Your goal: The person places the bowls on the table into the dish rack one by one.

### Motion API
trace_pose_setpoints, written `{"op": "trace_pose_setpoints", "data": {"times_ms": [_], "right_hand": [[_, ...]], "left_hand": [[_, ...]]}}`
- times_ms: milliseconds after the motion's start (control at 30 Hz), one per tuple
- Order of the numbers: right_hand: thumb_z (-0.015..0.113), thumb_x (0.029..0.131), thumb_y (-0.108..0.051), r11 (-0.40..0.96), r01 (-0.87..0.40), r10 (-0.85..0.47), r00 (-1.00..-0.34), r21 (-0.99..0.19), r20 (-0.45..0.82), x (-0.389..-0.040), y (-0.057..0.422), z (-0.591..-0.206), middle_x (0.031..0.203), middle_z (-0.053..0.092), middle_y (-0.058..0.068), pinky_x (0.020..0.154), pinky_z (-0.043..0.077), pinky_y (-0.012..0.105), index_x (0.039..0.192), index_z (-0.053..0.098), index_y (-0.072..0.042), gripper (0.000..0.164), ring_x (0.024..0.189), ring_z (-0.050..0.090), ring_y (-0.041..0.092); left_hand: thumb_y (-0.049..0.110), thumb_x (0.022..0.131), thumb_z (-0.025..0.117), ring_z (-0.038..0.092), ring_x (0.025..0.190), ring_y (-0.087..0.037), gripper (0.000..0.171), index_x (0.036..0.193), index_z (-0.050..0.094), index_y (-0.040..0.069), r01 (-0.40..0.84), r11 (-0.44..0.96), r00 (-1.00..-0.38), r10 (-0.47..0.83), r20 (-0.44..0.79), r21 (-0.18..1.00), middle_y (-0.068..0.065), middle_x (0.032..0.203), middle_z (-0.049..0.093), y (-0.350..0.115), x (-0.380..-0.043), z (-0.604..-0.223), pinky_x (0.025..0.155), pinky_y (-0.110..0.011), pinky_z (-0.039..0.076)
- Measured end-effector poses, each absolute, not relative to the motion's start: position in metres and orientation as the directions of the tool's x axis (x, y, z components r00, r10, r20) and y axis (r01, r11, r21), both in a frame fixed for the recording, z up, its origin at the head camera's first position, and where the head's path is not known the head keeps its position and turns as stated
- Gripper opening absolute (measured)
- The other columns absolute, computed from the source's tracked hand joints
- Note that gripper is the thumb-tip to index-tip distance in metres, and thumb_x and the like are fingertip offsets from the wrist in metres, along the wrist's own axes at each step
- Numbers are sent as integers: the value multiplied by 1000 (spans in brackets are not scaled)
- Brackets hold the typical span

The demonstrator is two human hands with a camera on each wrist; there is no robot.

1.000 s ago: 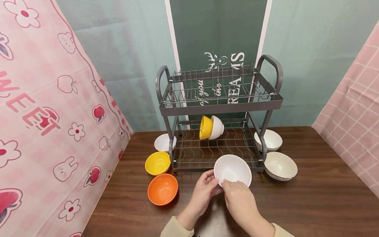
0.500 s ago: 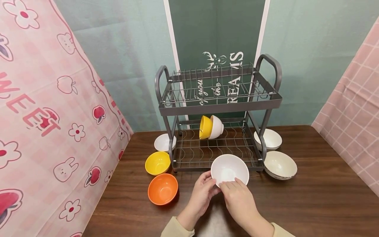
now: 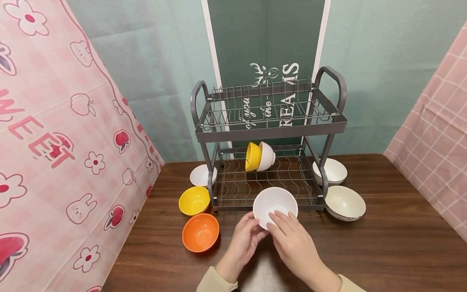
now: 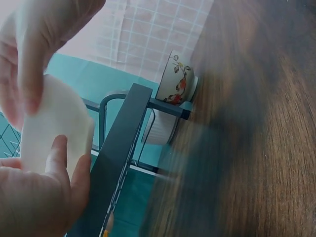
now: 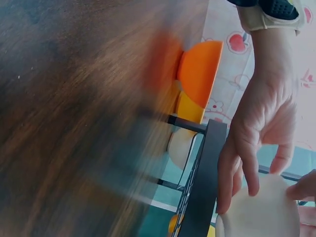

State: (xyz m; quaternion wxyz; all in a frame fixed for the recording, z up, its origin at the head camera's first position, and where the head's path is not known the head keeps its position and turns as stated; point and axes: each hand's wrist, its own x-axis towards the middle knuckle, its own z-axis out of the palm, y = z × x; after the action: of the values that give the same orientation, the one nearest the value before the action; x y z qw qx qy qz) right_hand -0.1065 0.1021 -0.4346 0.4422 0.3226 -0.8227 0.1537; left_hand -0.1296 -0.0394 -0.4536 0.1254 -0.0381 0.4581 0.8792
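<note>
A white bowl (image 3: 268, 199) is held in front of the rack, its opening tipped up toward the head camera. My left hand (image 3: 243, 239) grips its left side, thumb at the rim and fingers against the outside; they show on the outer wall in the right wrist view. My right hand (image 3: 294, 248) reaches over the near rim with its fingers inside the bowl. In the left wrist view, the right thumb (image 4: 32, 96) lies on the bowl's outside, so the rim is pinched between thumb and fingers.
The grey two-tier dish rack (image 3: 271, 132) holds a small yellow bowl (image 3: 253, 157) and a white one (image 3: 267, 157) on its lower tier. Orange (image 3: 200, 233), yellow (image 3: 194, 201) and white (image 3: 202, 176) bowls stand left. Two pale bowls, the nearer bowl (image 3: 344, 202) patterned outside, stand right.
Both hands have shifted slightly left with the white bowl, which is a little higher in the head view. The right fingers have moved over the rim, further into the bowl.
</note>
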Motion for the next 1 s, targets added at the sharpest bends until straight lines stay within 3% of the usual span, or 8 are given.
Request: {"op": "trace_pose_setpoints", "data": {"times_ms": [133, 233, 400, 600, 700, 800, 900, 1000], "right_hand": [[37, 99, -24, 729, -684, -315, -356, -16, 880, -109, 104, -431, 116, 63, 17, 111, 28, 35, 101, 65, -3, 35, 107, 57, 31], [40, 98, -31, 731, -678, -256, -374, -75, 891, -109, 105, -430, 124, 56, 21, 116, 19, 31, 112, 61, 0, 40, 117, 50, 31], [45, 92, -48, 689, -660, -136, -523, -299, 841, -108, 107, -430, 137, 41, 26, 116, 15, 23, 128, 45, 6, 65, 137, 31, 21], [54, 80, -58, 615, -592, -77, -702, -520, 708, -105, 110, -431, 149, 24, 23, 112, 8, 11, 143, 24, 2, 93, 142, 15, 12], [72, 72, -47, 598, -588, -93, -726, -545, 681, -106, 110, -432, 150, 22, 23, 111, 8, 9, 145, 19, 1, 102, 142, 12, 7], [85, 59, -27, 585, -575, -104, -752, -571, 651, -106, 109, -432, 150, 21, 23, 109, 7, 6, 146, 15, -1, 115, 141, 9, 1], [88, 52, -15, 583, -552, -104, -778, -596, 619, -106, 108, -431, 150, 19, 22, 108, 6, 5, 147, 12, -2, 123, 139, 8, -1], [88, 51, -14, 590, -540, -104, -788, -600, 607, -105, 107, -431, 151, 18, 22, 107, 6, 4, 148, 10, -3, 125, 139, 7, 0]], "left_hand": [[2, 86, 44, 62, 88, -13, 28, 113, 45, -2, -257, -598, -965, 198, -171, 759, -5, 104, 57, -42, -131, -455, 80, -28, 54], [1, 85, 43, 63, 88, -13, 25, 110, 47, 1, -272, -632, -961, 211, -177, 726, -5, 103, 58, -43, -131, -456, 79, -27, 54], [-1, 84, 40, 62, 84, -13, 27, 109, 49, 2, -306, -669, -951, 239, -193, 677, -5, 103, 57, -44, -130, -455, 76, -25, 55], [-2, 84, 34, 62, 83, -11, 30, 111, 47, 1, -335, -685, -940, 291, -179, 647, -5, 103, 57, -45, -129, -455, 75, -23, 54], [-2, 84, 33, 62, 83, -9, 34, 115, 47, 0, -349, -680, -932, 323, -163, 645, -4, 102, 59, -45, -129, -455, 74, -21, 54], [-2, 84, 32, 62, 84, -9, 38, 121, 43, -3, -361, -667, -923, 357, -145, 652, -3, 103, 59, -44, -129, -455, 73, -20, 53], [-1, 85, 31, 61, 84, -9, 40, 124, 39, -5, -370, -653, -914, 382, -135, 661, -3, 103, 58, -44, -129, -456, 71, -19, 53], [-1, 85, 30, 61, 81, -8, 40, 124, 38, -5, -378, -642, -908, 397, -132, 667, -3, 102, 58, -44, -129, -456, 68, -18, 53]]}}
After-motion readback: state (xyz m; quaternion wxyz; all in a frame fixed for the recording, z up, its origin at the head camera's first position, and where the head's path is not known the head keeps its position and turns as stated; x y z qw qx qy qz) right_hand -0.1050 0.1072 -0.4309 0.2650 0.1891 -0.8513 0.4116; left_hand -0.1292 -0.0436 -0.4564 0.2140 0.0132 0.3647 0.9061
